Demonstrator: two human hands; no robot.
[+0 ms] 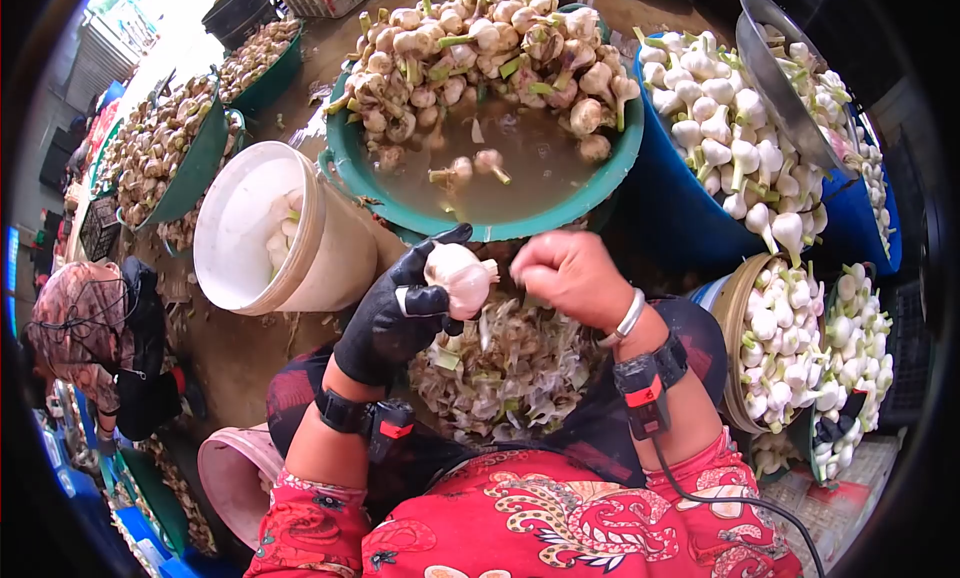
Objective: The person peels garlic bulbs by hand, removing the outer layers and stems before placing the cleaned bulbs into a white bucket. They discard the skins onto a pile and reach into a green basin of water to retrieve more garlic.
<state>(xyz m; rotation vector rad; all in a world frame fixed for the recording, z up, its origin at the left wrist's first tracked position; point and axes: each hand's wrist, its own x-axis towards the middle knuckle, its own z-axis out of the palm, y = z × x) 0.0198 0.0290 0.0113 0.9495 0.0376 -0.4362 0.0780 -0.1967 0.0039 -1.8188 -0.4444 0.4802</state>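
My left hand (395,316), in a black glove, is closed round a whitish-pink garlic bulb (462,278) whose cut end points right. Just right of the bulb, my right hand (572,278) is bare and its fingers are curled in; whether they hold anything is too small to tell. Below both hands lies a heap of garlic peelings (505,373) between my legs. Beyond them stands a green basin (490,228) of murky water, with unpeeled garlic (480,43) piled at its far side and a few bulbs in the water.
A white bucket (330,248) with a little garlic stands left of the basin. On the right are a blue tub (675,203) and a bucket (737,343) of clean garlic. A pink bucket (225,478) is at lower left. Another person (80,323) is at far left.
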